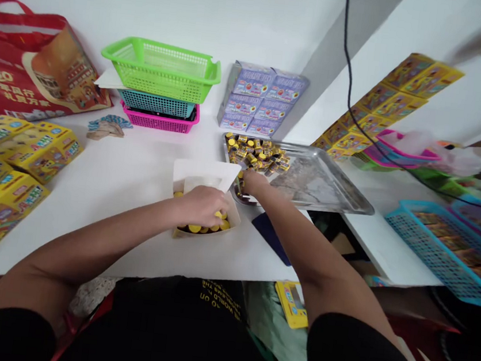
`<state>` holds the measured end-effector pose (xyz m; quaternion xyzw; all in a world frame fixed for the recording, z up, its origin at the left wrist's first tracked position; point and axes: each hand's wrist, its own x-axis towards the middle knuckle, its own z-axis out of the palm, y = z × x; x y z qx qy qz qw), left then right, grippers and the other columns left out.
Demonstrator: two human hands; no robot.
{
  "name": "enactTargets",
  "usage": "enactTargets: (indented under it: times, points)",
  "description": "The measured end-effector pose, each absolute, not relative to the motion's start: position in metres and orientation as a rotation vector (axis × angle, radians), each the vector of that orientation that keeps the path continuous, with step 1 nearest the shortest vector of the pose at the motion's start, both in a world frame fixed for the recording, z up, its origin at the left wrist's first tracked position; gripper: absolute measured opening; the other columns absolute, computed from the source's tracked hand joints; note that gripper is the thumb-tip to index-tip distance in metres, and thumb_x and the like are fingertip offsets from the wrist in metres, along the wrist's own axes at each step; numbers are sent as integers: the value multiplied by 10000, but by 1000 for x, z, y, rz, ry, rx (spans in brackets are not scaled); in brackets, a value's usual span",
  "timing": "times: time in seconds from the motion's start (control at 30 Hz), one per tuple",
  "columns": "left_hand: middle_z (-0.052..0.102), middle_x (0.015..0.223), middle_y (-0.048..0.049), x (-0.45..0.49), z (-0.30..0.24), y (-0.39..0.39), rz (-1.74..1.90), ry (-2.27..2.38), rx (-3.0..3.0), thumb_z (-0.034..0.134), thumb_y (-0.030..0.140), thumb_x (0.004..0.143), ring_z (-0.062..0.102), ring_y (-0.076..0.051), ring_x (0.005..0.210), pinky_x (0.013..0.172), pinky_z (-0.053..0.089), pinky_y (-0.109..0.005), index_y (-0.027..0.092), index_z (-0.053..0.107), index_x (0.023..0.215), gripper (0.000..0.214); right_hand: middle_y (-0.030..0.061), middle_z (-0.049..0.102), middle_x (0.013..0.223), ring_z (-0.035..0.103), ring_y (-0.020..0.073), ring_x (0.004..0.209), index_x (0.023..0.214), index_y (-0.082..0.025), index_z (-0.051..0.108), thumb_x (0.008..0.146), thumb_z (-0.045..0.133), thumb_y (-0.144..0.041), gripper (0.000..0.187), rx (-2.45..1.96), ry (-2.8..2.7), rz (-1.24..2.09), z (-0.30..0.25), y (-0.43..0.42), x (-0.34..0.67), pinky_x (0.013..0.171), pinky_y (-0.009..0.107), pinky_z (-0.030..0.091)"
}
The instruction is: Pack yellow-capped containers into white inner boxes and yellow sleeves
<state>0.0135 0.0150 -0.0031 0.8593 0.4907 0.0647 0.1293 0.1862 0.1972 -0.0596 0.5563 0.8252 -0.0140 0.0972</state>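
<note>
My left hand (205, 205) is inside an open white carton (234, 209), its fingers curled down onto small yellow-capped jars (195, 228) standing in it. A jar seems to be pinched at the fingertips, partly covered by the hand. My right hand (252, 182) reaches past the carton's raised flap to the near left corner of a metal tray (343, 195). Its fingers are bent down among loose jars with yellow caps and dark labels (263, 154); what they grip, if anything, is hidden.
Yellow printed boxes (8, 200) stand at left, before a red bag (26, 75). Stacked baskets (161, 76) and purple boxes (258, 98) line the wall. A blue basket (440, 255) with packets sits at right, a dark blue object (271, 236) near the tray, and a black cable (349, 71) hangs down.
</note>
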Motion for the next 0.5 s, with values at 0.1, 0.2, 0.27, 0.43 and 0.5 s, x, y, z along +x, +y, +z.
enactTargets:
  times: [0.1, 0.2, 0.27, 0.43, 0.5]
  points:
    - [700, 917, -86, 14, -16, 14, 170, 1412, 2496, 728, 194, 800, 671, -262, 918, 732, 447, -341, 214, 756, 807, 35, 193, 740, 1188, 708, 301, 1067, 1198, -146, 730, 724, 751, -92, 477, 1695, 2414, -39, -51, 197, 188, 828, 308, 512]
    - [708, 936, -115, 17, -23, 19, 176, 1456, 2498, 717, 176, 779, 671, -288, 936, 751, 469, -367, 201, 757, 832, 71, 161, 756, 1103, 710, 285, 1011, 1124, -159, 727, 756, 741, -169, 368, 1784, 2412, -18, -30, 187, 205, 770, 305, 514]
    - [720, 978, -129, 21, -25, 22, 188, 1472, 2480, 729, 166, 744, 675, -307, 966, 775, 490, -380, 194, 766, 903, 166, 114, 758, 944, 708, 250, 873, 1006, -173, 713, 755, 749, -218, 257, 1897, 2508, -205, -16, 172, 222, 686, 292, 501]
    - [748, 997, -139, 34, -32, 27, 234, 1418, 2442, 728, 104, 679, 690, -318, 971, 821, 527, -395, 178, 781, 976, 310, 9, 665, 681, 589, 167, 572, 850, -218, 624, 640, 869, -419, 380, 1800, 2749, -1527, 7, 99, 255, 492, 264, 423]
    - [750, 931, -133, 36, -36, 30, 211, 1403, 2429, 734, 96, 656, 694, -309, 940, 825, 528, -387, 171, 785, 920, 279, 10, 673, 721, 589, 158, 597, 850, -214, 635, 592, 907, -446, 441, 1613, 2760, -1755, 8, 67, 254, 517, 268, 446]
